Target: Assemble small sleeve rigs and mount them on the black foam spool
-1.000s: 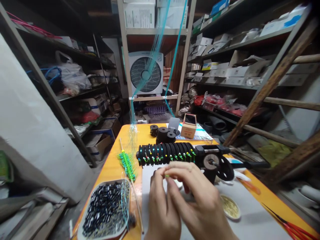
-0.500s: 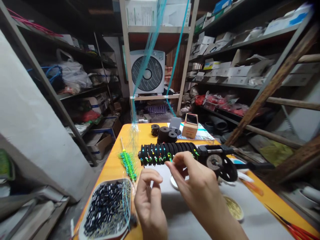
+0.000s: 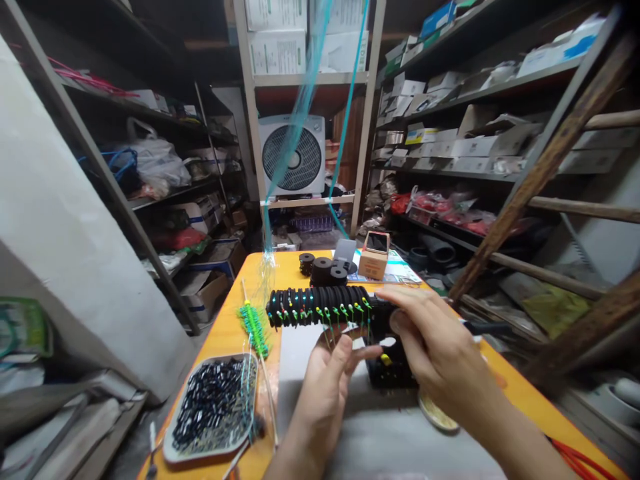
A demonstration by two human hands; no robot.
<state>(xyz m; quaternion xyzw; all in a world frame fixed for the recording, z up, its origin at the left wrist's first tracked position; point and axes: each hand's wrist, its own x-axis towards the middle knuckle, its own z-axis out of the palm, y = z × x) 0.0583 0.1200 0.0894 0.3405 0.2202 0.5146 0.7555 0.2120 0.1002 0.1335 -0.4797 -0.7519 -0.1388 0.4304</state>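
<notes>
A black ridged roller [image 3: 320, 305] lies across the table, with several green, yellow, red and white bead-like pieces and short threads along its front. My right hand [image 3: 440, 347] is closed around the black mechanism at the roller's right end; the exact grip is partly hidden. Just below the roller, my left hand [image 3: 325, 380] is open, palm up, its fingers stretched to the right beside thin hanging threads. Whether it touches those threads, I cannot tell. Under the hands, a black plate with a yellow spot [image 3: 385, 361] is partly covered by my right hand.
At left stands a white tray [image 3: 173, 453] of small black and clear pieces, near a green bristly bundle [image 3: 253, 327] on a stick. Black spools [image 3: 323, 271] and a cardboard box [image 3: 374, 265] are behind the roller. A dish [image 3: 440, 417] and red-handled tool [image 3: 583, 460] lie right.
My right hand has moved from the roller's front to its right-end mechanism. My left hand has risen beneath the roller and stretched its fingers. More green pieces now show along the roller.
</notes>
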